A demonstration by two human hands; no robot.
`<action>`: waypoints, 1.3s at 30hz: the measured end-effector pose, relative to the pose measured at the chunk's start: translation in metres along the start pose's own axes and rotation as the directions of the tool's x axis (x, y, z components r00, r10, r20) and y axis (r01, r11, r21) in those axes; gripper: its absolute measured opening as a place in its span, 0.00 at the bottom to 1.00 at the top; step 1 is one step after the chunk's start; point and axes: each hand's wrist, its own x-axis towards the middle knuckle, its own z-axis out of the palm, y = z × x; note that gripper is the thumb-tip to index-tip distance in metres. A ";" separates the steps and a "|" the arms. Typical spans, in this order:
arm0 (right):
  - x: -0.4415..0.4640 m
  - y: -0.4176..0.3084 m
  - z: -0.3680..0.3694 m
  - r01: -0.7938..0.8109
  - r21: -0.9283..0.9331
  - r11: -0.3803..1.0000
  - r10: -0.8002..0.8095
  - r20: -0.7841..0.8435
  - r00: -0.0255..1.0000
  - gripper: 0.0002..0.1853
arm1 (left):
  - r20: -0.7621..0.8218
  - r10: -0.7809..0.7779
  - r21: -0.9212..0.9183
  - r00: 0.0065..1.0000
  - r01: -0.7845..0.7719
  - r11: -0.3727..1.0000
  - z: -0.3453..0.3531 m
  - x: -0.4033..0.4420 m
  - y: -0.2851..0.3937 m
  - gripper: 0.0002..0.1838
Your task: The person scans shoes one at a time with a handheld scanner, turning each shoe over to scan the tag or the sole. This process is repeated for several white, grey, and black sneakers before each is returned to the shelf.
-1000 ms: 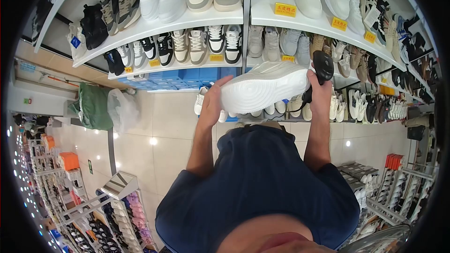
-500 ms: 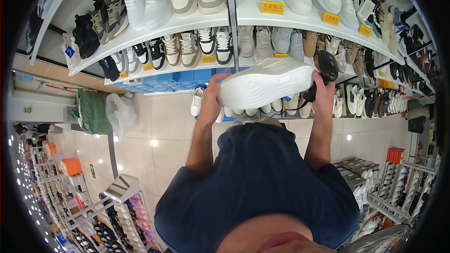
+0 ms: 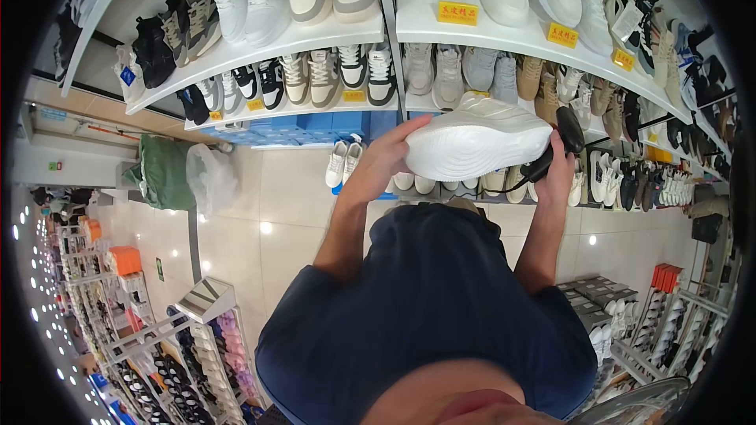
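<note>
Out from the curved white shelf edge [image 3: 425, 34], left hand [image 3: 384, 159] and right hand [image 3: 558, 175] grip a chunky white shoe [image 3: 476, 143] by its 2 ends, beside a rounded black object [image 3: 570, 131]; glossy pale floor tiles [image 3: 299, 197] spread below.

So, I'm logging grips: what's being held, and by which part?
A white thick-soled sneaker: the left hand grips its end at picture left, the right hand its opposite end. Whether that hand also holds the rounded black object is unclear.
</note>
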 end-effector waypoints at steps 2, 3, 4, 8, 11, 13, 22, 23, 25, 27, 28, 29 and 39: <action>0.002 -0.001 -0.002 -0.036 0.031 0.999 0.036 -0.007 0.999 0.23 | 0.019 -0.009 0.053 1.000 0.008 0.999 0.003 -0.002 0.005 0.31; 0.005 -0.001 -0.006 -0.054 0.041 0.998 0.053 0.012 0.999 0.23 | 0.041 -0.017 0.105 0.999 0.012 0.994 0.006 -0.002 0.007 0.30; 0.008 0.000 -0.010 -0.071 0.050 0.996 0.069 0.031 0.997 0.23 | 0.036 -0.018 0.105 0.999 0.014 0.994 0.008 -0.002 0.007 0.30; 0.024 0.010 -0.025 -0.091 -0.031 0.995 0.092 0.046 0.995 0.23 | 0.117 0.109 0.404 0.987 -0.148 0.903 0.015 -0.001 0.011 0.26; 0.024 0.004 -0.024 -0.154 -0.051 0.987 0.158 0.086 0.984 0.24 | 0.142 0.225 0.480 0.964 -0.265 0.836 0.021 0.001 0.006 0.23; 0.024 0.006 -0.020 -0.131 0.022 0.991 0.129 0.070 0.989 0.24 | 0.124 0.278 0.487 0.953 -0.302 0.819 0.024 0.002 0.002 0.21; 0.039 0.018 -0.024 -0.187 0.152 0.971 0.172 0.106 0.979 0.21 | 0.051 0.292 0.246 0.955 -0.295 0.923 0.038 0.004 -0.003 0.22; 0.041 0.020 -0.026 -0.189 0.151 0.970 0.174 0.107 0.979 0.21 | 0.062 0.282 0.251 0.957 -0.289 0.924 0.038 0.005 -0.004 0.22; 0.044 0.023 -0.030 -0.190 0.163 0.968 0.175 0.100 0.979 0.21 | 0.073 0.272 0.255 0.959 -0.282 0.925 0.041 0.006 -0.004 0.22; 0.044 0.023 -0.031 -0.190 0.185 0.964 0.172 0.109 0.979 0.21 | 0.023 0.211 0.081 0.977 -0.212 0.974 0.046 0.008 -0.005 0.24; 0.044 0.022 -0.030 -0.189 0.207 0.960 0.168 0.116 0.979 0.22 | 0.024 0.210 0.081 0.977 -0.211 0.974 0.048 0.009 -0.006 0.24; 0.043 0.020 -0.029 -0.189 0.207 0.960 0.168 0.115 0.979 0.22 | 0.018 0.224 0.050 0.974 -0.225 0.973 0.049 0.010 -0.007 0.24; 0.040 0.015 -0.024 -0.025 0.297 0.955 -0.001 0.085 0.996 0.26 | -0.142 0.109 -0.215 0.984 -0.139 0.967 0.085 0.021 -0.028 0.31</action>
